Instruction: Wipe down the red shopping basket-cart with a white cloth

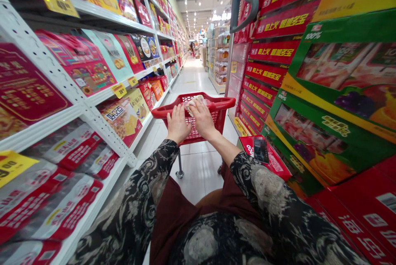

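Note:
A red plastic shopping cart [216,122] with a mesh basket stands in front of me on thin grey legs. My left hand [178,125] lies on its near rim, left of the middle, fingers stretched out and thumb apart. Beside it, my right hand [202,119] has its fingers closed over a crumpled pale, pinkish cloth [195,103] and presses it on the rim. Part of the cloth is hidden under the fingers. The hands are close together, with a small gap between them.
White shelving [119,87] with boxed and bagged goods runs along the left. Stacked red drink cartons [272,52] and green fruit boxes [337,120] rise close on the right. A grey handle [252,5] sticks out there. A phone [260,150] lies on a red box [276,168]. Tiled floor [193,73] stretches ahead.

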### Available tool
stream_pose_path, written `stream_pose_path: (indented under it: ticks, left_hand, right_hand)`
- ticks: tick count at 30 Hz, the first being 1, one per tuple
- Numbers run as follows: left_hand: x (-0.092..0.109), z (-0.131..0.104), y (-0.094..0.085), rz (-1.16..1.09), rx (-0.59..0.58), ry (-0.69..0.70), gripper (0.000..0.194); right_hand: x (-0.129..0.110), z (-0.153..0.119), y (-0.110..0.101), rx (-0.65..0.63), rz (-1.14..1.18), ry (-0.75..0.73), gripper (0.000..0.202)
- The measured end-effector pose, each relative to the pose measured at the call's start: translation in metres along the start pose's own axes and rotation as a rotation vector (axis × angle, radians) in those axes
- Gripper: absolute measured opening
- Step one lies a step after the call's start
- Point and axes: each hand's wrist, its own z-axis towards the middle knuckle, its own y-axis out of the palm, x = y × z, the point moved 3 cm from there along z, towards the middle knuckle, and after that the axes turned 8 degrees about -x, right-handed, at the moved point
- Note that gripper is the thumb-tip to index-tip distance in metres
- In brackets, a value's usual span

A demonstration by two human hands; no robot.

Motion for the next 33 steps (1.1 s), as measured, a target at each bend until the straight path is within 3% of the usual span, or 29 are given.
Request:
stream_pose_path:
  ticks: [2, 8, 15, 19, 21, 23, 28, 33]
  left_hand:
    - [-0.008, 0.0, -0.002, 0.003, 0.028, -0.04, 0.069]
    - [-0.024, 0.0, -0.001, 0.007, 0.026, -0.106, 0.068]
    - [-0.02, 0.002, -0.009, -0.059, 0.076, -0.091, 0.062]
    - [-0.01, 0.01, -0.018, -0.191, 0.2, 0.084, 0.06]
    - [0.0, 0.016, -0.017, -0.289, 0.167, 0.236, 0.059]
    - [0.007, 0.021, -0.014, -0.361, 0.109, 0.283, 0.058]
    - [0.021, 0.031, -0.015, -0.254, 0.043, 0.098, 0.055]
    - [0.032, 0.036, -0.019, -0.137, 0.031, 0.035, 0.051]
  right_hand:
    - [0.004, -0.001, -0.003, -0.012, 0.004, -0.002, 0.046]
    - [0.031, 0.001, -0.015, 0.099, 0.021, 0.186, 0.053]
    - [-0.011, 0.016, 0.004, -0.009, 0.065, 0.08, 0.055]
    - [-0.016, 0.017, 0.004, -0.051, 0.117, 0.034, 0.064]
    - [-0.01, 0.016, 0.001, -0.07, 0.145, 0.003, 0.066]
    - [-0.002, 0.013, -0.003, -0.07, 0.166, -0.028, 0.069]
    - [0.019, 0.003, -0.011, -0.062, 0.111, 0.099, 0.072]
    - [0.026, -0.004, -0.008, -0.094, 0.04, 0.18, 0.069]
